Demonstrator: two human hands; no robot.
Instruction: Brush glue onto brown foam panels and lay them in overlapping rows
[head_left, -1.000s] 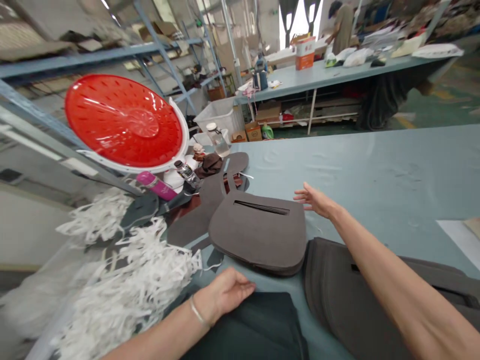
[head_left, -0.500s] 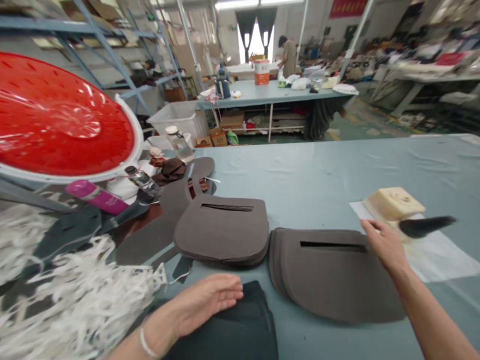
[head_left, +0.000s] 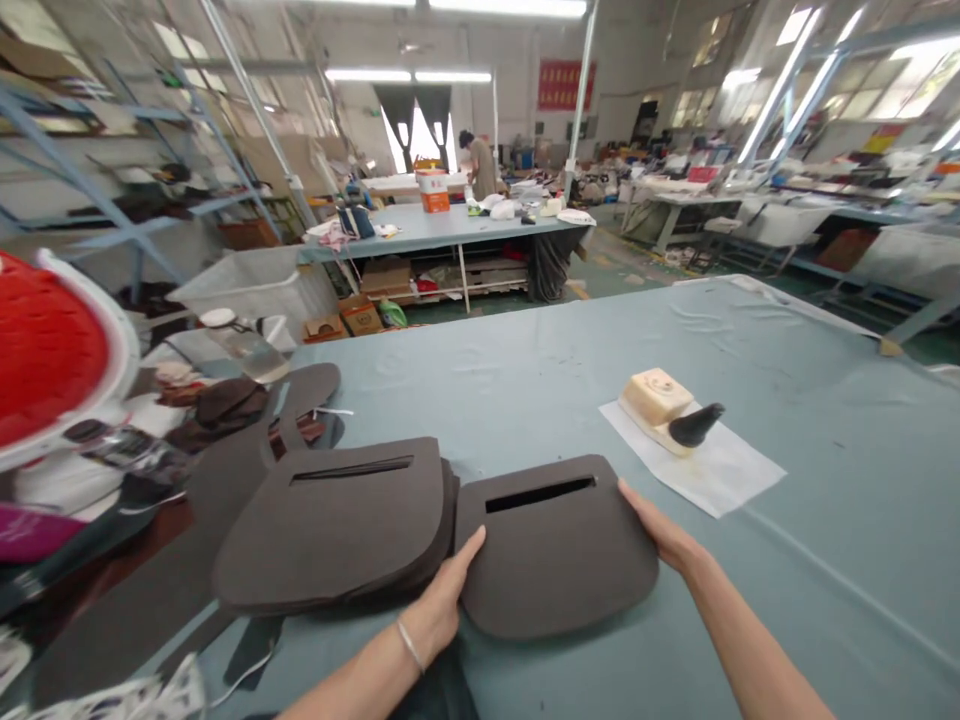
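Note:
A stack of dark grey rounded panels point(head_left: 555, 570), each with a long slot near the top, sits between my hands on the blue-green table cover. My left hand point(head_left: 448, 590), a white bangle at its wrist, grips the left edge with its thumb on top. At the right edge, my right hand point(head_left: 660, 525) is closed round the side; its fingers are mostly hidden beneath. Just left lies a second stack of similar slotted panels point(head_left: 337, 530). Dark folded material point(head_left: 442, 690) shows partly under my left forearm.
A cream block-shaped container with a black-handled tool point(head_left: 697, 425) stands on white paper point(head_left: 731, 470) at right. Left are a clear bottle point(head_left: 247, 345), a red basket point(head_left: 45, 350), grey offcuts point(head_left: 217, 490) and white strips point(head_left: 150, 695). Far back, a person point(head_left: 482, 165) stands by another table.
My view has turned right. My right hand went from beside the left stack to the right one, and my left hand came over to it. The fanned right stack now looks more even.

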